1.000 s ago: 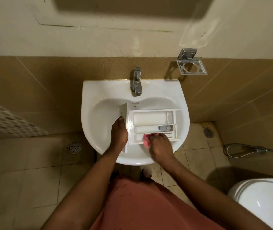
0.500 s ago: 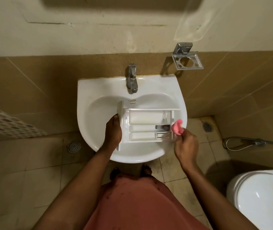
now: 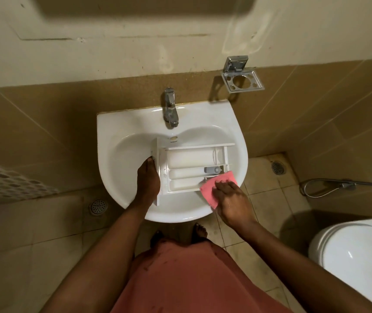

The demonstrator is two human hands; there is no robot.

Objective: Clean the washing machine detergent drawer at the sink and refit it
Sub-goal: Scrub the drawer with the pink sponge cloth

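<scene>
1. The white detergent drawer (image 3: 189, 158) lies across the bowl of the white sink (image 3: 117, 123), compartments facing up, with its front panel to the left and its long side running left to right.
2. The left grip (image 3: 147, 179) is closed around the front panel, fingers curled over its edge, holding the drawer in place.
3. The right grip (image 3: 231, 197) rests flat, fingers spread and nearly straight, on a pink cloth (image 3: 208, 190). It presses the cloth onto the near right corner of the drawer, and part of the cloth hangs over the sink's bowl.
4. A small grey insert (image 3: 212, 170) sits in the middle compartment, just beyond the cloth.
5. The chrome tap (image 3: 170, 107) stands at the back of the sink, its spout above the drawer's far edge. No water is visible from it.
6. A chrome holder (image 3: 242, 81) is fixed to the tiled wall, to the right of the tap.
7. On the floor are a round drain (image 3: 98, 206) to the left of the sink, a white toilet (image 3: 356, 249) at the lower right, and a spray hose (image 3: 347, 185) beyond it.
</scene>
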